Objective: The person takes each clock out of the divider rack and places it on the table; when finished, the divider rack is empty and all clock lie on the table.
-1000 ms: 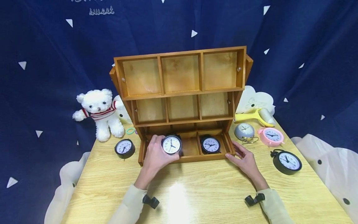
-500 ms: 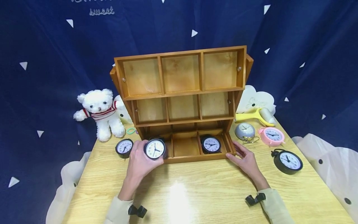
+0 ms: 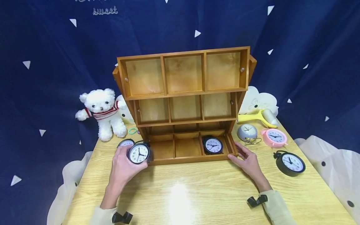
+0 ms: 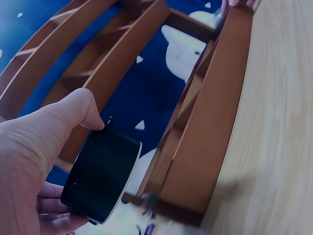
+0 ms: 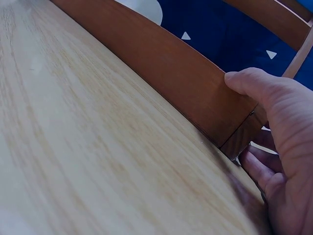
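My left hand (image 3: 123, 167) grips a round black alarm clock (image 3: 139, 153) with a white dial, at the left end of a tiered wooden organizer box (image 3: 185, 159). The left wrist view shows the clock's dark casing (image 4: 102, 174) between thumb and fingers. Behind it, another black alarm clock (image 3: 125, 142) on the table is partly covered. My right hand (image 3: 247, 162) holds the box's front right corner, thumb on the front board (image 5: 205, 98) and fingers round the side. A third black alarm clock (image 3: 212, 146) lies in the bottom tier's right compartment.
Right of the box are a grey clock (image 3: 247, 132), glasses (image 3: 252, 141), a pink alarm clock (image 3: 274, 138), a black alarm clock (image 3: 290, 163) and a yellow-handled lint roller (image 3: 257, 117). A white teddy bear (image 3: 101, 107) and a green ring (image 3: 132, 131) are at the back left.
My left hand has carried the black alarm clock leftward, from over the bottom tier to beyond its left end, now overlapping the clock on the table. My right hand stays at the corner.
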Tool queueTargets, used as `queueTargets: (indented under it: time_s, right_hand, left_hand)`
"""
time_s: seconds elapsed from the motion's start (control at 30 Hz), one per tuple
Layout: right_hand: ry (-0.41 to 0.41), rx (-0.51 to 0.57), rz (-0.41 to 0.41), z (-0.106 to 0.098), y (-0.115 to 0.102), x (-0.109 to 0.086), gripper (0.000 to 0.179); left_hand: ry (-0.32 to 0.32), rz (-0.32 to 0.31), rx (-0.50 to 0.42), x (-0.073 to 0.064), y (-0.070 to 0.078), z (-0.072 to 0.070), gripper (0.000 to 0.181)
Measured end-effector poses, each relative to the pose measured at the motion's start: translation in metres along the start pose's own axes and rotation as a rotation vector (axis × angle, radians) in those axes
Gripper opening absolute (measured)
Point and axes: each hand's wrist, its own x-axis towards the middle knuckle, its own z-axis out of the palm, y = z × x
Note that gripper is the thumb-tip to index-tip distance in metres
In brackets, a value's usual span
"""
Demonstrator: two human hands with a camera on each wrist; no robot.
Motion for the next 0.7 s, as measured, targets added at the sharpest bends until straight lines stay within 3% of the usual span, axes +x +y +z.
queueTargets:
  time_s: [0.37,0.7]
  right_hand:
    - [-0.002,-0.006,0.007,0.000,0.000,-0.001,0.071]
    - [-0.004,-0.004,0.010,0.000,0.001,0.000,0.071]
  left_hand:
    - [0.049,-0.082,0.041,0.001,-0.032,-0.030,0.071]
    - [0.143,-0.131,0.090,0.009,-0.067,-0.055,0.069]
